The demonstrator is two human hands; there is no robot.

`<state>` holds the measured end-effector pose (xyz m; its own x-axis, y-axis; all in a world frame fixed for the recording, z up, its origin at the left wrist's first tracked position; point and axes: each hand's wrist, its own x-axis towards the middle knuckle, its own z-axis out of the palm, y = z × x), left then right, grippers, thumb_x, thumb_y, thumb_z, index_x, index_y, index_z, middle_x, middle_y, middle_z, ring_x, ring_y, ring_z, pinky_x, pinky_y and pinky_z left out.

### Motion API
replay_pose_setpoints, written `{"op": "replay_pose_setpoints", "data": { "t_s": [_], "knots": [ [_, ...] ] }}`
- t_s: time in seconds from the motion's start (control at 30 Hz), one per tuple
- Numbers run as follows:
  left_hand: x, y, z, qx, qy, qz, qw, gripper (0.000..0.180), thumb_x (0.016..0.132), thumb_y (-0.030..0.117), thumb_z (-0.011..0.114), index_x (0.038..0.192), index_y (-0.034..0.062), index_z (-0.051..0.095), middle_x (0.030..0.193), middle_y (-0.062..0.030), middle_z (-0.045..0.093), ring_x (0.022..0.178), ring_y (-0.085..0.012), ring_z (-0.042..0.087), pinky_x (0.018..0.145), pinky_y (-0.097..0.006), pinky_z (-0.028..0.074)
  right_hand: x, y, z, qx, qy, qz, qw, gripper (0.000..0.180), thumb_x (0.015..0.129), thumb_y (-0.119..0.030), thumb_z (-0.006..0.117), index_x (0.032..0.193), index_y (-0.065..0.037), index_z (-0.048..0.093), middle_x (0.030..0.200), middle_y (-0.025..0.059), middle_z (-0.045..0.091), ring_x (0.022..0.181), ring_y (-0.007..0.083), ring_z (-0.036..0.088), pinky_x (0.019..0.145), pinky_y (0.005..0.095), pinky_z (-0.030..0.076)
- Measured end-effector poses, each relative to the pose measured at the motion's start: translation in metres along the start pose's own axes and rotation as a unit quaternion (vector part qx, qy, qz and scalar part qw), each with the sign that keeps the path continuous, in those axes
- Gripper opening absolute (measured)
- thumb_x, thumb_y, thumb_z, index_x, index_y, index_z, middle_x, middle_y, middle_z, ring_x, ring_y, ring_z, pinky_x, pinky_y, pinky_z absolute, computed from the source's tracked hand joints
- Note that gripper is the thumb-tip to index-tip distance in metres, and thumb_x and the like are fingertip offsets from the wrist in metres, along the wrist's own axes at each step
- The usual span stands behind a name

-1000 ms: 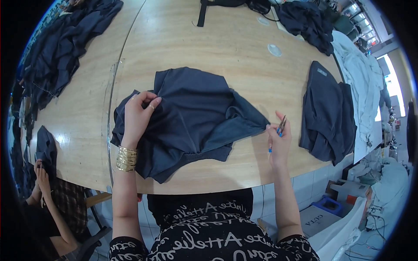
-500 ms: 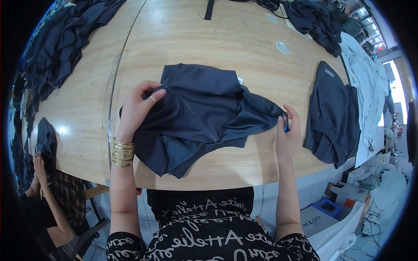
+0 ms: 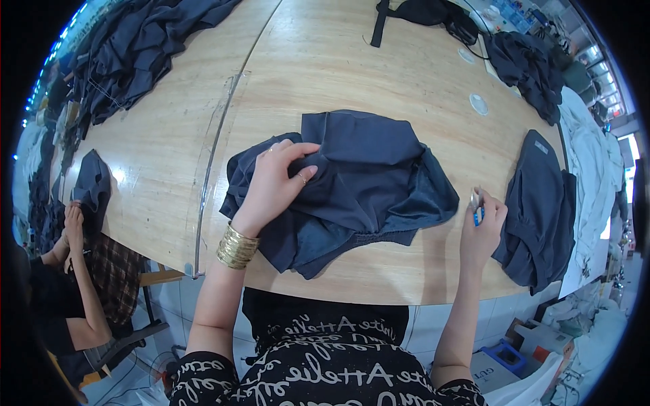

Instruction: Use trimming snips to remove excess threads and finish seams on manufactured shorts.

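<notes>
A dark navy garment lies crumpled on the wooden table in front of me, with shiny lining showing on its right side and a gathered edge near the front. My left hand, with a ring and gold bangles at the wrist, rests on the garment's left part; thumb and forefinger are apart over a fold. To the right of the cloth and off it, my right hand is closed around small thread snips with blue on the handle, their metal tip pointing up.
Another folded dark garment lies at the right table edge. Dark clothes are heaped at the far left and far right, near a black strap. Pale cloth hangs beyond. A co-worker's hands hold dark fabric at left.
My right hand has let go of the garment's right corner and drawn away with the snips. My left hand has shifted inward over the cloth, its fingers parting. The view has turned left.
</notes>
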<state>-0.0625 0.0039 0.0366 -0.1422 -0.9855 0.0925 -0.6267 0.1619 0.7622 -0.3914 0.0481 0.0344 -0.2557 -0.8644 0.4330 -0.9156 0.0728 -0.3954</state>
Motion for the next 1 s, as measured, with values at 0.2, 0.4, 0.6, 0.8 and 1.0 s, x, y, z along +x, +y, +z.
{"op": "replay_pose_setpoints", "data": {
  "t_s": [0.2, 0.4, 0.6, 0.8, 1.0],
  "knots": [
    [-0.055, 0.033, 0.043, 0.305, -0.146, 0.184, 0.923, 0.04, 0.082, 0.018, 0.062, 0.121, 0.0071, 0.057, 0.102, -0.0056, 0.056, 0.103, -0.0223, 0.052, 0.103, -0.05, 0.028, 0.01, -0.046, 0.005, 0.182, -0.119, -0.036, 0.975, 0.019, 0.082, 0.001, 0.061, 0.1, -0.003, 0.063, 0.087, 0.011, 0.061, 0.079, 0.0224, 0.061, 0.07, 0.0295, 0.048],
    [-0.054, 0.031, 0.006, 0.249, -0.089, 0.129, 0.956, 0.038, 0.081, 0.017, 0.065, 0.117, 0.0099, 0.058, 0.1, -0.0028, 0.06, 0.104, -0.0193, 0.051, 0.099, -0.047, 0.03, 0.032, -0.116, 0.022, 0.258, -0.222, -0.148, 0.929, 0.033, 0.08, -0.007, 0.067, 0.111, -0.006, 0.058, 0.093, 0.0128, 0.063, 0.08, 0.0241, 0.063, 0.069, 0.0312, 0.05],
    [-0.046, 0.023, 0.014, 0.281, -0.112, 0.158, 0.94, 0.036, 0.077, 0.019, 0.069, 0.11, 0.0123, 0.059, 0.093, -0.0016, 0.06, 0.104, -0.0189, 0.052, 0.102, -0.052, 0.026, 0.056, -0.137, 0.114, 0.114, -0.431, -0.199, 0.872, 0.036, 0.075, -0.029, 0.073, 0.098, -0.004, 0.063, 0.072, 0.0127, 0.061, 0.074, 0.03, 0.063, 0.069, 0.0353, 0.049],
    [0.017, -0.012, -0.065, 0.43, -0.009, 0.073, 0.9, 0.016, 0.071, 0.016, 0.069, 0.084, 0.009, 0.062, 0.093, -0.0072, 0.059, 0.097, -0.0277, 0.057, 0.093, -0.051, 0.039, 0.129, -0.146, 0.085, 0.362, -0.172, -0.066, 0.914, 0.025, 0.076, -0.021, 0.074, 0.085, -0.001, 0.061, 0.067, 0.0058, 0.058, 0.048, 0.0131, 0.051, 0.048, 0.0271, 0.041],
    [0.012, 0.073, -0.137, 0.006, 0.119, 0.092, 0.989, 0.019, 0.066, 0.002, 0.065, 0.078, 0.0014, 0.05, 0.075, -0.0113, 0.049, 0.067, -0.0266, 0.053, 0.061, -0.031, 0.043, 0.134, -0.158, -0.031, 0.57, -0.038, -0.026, 0.82, 0.019, 0.082, -0.015, 0.072, 0.085, -0.004, 0.057, 0.064, -0.0024, 0.05, 0.045, 0.0019, 0.04, 0.039, 0.0176, 0.029]
  ]
}}
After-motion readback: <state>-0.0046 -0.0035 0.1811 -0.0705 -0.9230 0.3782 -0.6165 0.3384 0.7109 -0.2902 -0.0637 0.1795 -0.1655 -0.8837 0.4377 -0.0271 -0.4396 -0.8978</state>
